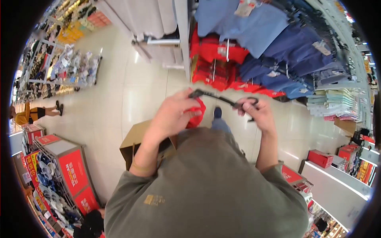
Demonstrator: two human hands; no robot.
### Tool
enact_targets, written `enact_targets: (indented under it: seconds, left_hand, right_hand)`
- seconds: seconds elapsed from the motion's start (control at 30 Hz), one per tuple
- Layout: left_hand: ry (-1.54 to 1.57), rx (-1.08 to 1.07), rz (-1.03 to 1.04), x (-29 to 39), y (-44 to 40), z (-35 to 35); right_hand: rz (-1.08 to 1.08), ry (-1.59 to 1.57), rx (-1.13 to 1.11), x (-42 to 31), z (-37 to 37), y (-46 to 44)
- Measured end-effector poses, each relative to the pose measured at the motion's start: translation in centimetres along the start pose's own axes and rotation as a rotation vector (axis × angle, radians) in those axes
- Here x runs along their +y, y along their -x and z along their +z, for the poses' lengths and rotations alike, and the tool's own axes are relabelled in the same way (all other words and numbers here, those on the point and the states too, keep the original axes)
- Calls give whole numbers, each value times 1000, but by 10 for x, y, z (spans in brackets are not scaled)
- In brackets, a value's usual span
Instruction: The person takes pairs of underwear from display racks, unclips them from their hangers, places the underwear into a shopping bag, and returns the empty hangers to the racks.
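Note:
A black clothes hanger stretches between my two hands in front of my chest. My left hand is closed around its left end, and a bunched red cloth item, probably a garment, sits in the same hand. My right hand grips the hanger's other end, with dark curved parts showing around the fingers. Beneath my left forearm is an open brown cardboard box or paper bag; its contents are hidden.
Ahead hang red shirts and blue shirts on racks. Folded clothes are stacked at the right. A bin with red panels stands at the left. Farther left, a person in yellow is on the tiled floor.

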State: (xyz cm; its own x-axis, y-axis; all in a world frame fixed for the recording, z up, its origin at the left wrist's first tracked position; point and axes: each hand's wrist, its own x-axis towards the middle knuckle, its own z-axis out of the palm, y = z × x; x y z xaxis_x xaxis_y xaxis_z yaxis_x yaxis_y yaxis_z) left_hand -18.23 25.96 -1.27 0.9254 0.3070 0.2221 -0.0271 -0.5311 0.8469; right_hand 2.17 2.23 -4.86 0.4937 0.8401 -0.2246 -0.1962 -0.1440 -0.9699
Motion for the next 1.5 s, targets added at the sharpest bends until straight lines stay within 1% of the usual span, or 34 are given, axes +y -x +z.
enact_targets:
  seconds: [0.03, 0.07, 0.1, 0.13, 0.2, 0.3, 0.4, 0.43, 0.47, 0.53, 0.6, 0.63, 0.7, 0.73, 0.8, 0.9, 0.93, 0.97, 1.0, 1.03, 1.07, 1.13, 1.27, 1.37, 1.5]
  left_hand:
    - [-19, -23, -1, 0, -2, 3]
    - [13, 2, 11, -2, 0, 9]
    - [18, -8, -3, 3, 2, 11]
    - [63, 19, -6, 8, 0, 15]
    - [78, -17, -22, 21, -2, 18]
    - [182, 11, -25, 33, -6, 39]
    - [137, 1, -70, 51, -9, 66]
    - [89, -19, -52, 60, -11, 75]
    - [56, -2, 3, 67, -13, 86]
    - [-16, 27, 115, 75, -17, 114]
    - [-10, 46, 71, 83, -17, 139]
    - [0, 56, 39, 86, -15, 148]
    - [12, 49, -55, 90, -11, 163]
    - [31, 45, -68, 93, -8, 168]
    - [80, 40, -85, 100, -10, 176]
    - [21, 28, -26, 106, -20, 179]
    - [73, 27, -59, 106, -23, 181]
    - [64, 32, -61, 111, -27, 179]
    - [63, -23, -145, 116, -30, 174]
    - [75, -27, -199, 122, -35, 169]
    - [112, 13, -214, 125, -37, 166]
    - [142, 52, -273, 124, -42, 159]
    - [179, 19, -257, 123, -44, 144]
    - [243, -5, -233, 121, -44, 135]
    - [364, -4, -220, 115, -45, 127]
  right_hand:
    - [19, 12, -5, 4, -4, -2]
    - [27, 54, -19, 7, -7, 0]
    - [7, 51, -57, 4, -10, 2]
    - [16, 17, -57, 4, -14, 4]
    - [36, 35, -81, -2, -26, 9]
    - [37, -7, -78, -11, -44, 15]
    - [-530, 793, 364, -40, -41, 27]
    - [-563, 799, 349, -53, -37, 34]
    - [-661, 803, 235, -58, -35, 34]
    - [-739, 765, -30, -54, -26, 34]
    - [-418, 542, -353, -38, -35, 30]
    - [-452, 487, -323, -37, -39, 32]
    - [-406, 512, -315, -30, -55, 34]
    - [-372, 516, -304, -27, -59, 39]
    - [-449, 515, -283, -31, -69, 45]
    - [-531, 563, -257, -32, -82, 47]
    - [-534, 584, -237, -34, -86, 46]
    - [-572, 558, -198, -38, -88, 44]
    - [-608, 531, -155, -43, -89, 44]
    - [-563, 494, -73, -51, -89, 48]
    - [-525, 465, 9, -56, -87, 52]
    - [-490, 156, 36, -51, -85, 52]
    - [-577, 150, 130, -55, -70, 52]
    - [-643, 206, 191, -60, -61, 46]
    - [-661, 217, 215, -61, -48, 35]
